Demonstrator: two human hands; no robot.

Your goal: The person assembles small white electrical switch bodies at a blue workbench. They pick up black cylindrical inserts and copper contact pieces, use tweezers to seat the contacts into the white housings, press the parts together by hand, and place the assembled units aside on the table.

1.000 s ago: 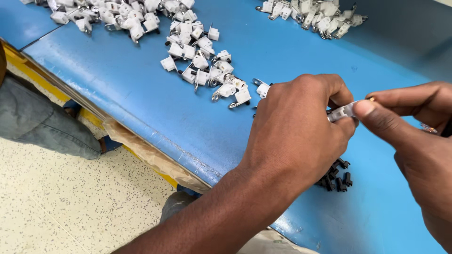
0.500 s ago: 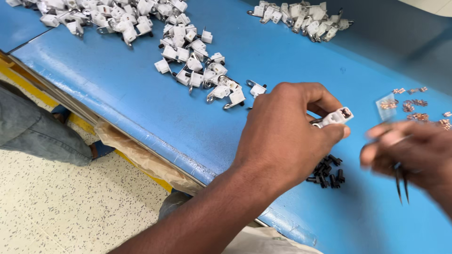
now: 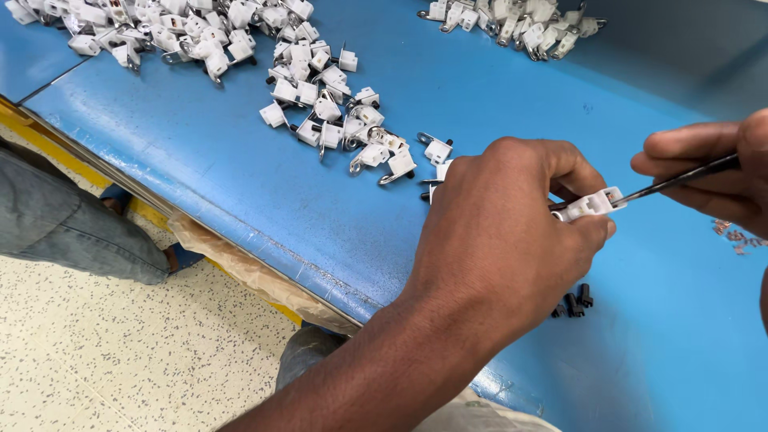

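My left hand [image 3: 504,240] pinches a small white plastic connector piece [image 3: 590,205] above the blue table [image 3: 240,184]. At the right edge, my right hand [image 3: 712,172] grips thin dark tweezers [image 3: 680,178], whose tip touches the end of the white piece. A few small black parts [image 3: 572,302] lie on the table just under my left hand. A loose pile of white pieces with metal tabs [image 3: 336,112] lies to the left of my left hand.
More white pieces are heaped at the top left [image 3: 136,28] and top right [image 3: 512,20]. Tiny copper-coloured bits [image 3: 736,236] lie at the right edge. The table's yellow-trimmed front edge [image 3: 152,212] runs diagonally; a speckled floor and someone's jeans-clad leg [image 3: 64,220] show below.
My right hand came back up from the table with the tweezers and brought their tip to the white piece. My left hand kept the piece in nearly the same place.
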